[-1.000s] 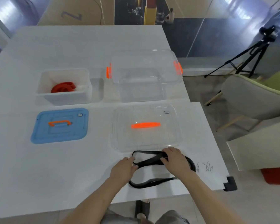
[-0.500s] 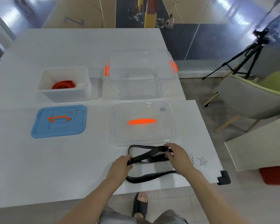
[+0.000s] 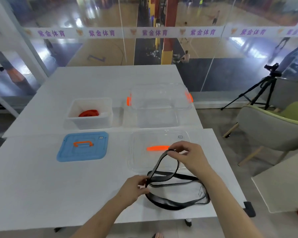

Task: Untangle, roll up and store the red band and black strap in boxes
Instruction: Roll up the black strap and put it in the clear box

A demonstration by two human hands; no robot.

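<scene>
Black strap (image 3: 163,177) pinched at both ends of a raised loop — left hand (image 3: 134,188) low near the table (image 3: 33,186), right hand (image 3: 187,156) higher, over the clear lid (image 3: 138,157). Rest of it trailing below the right wrist. Red band (image 3: 89,113) coiled in the white box (image 3: 89,121) — well beyond the left hand.

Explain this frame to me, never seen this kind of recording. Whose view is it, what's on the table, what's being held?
No robot: a camera on a person's head looks down at their bare hands. The left hand and right hand each pinch the black strap; one loop is lifted, the rest lies on the white table. Farther back, the red band sits in the white box, beside the clear box. In front lie the blue lid and clear lid.
</scene>
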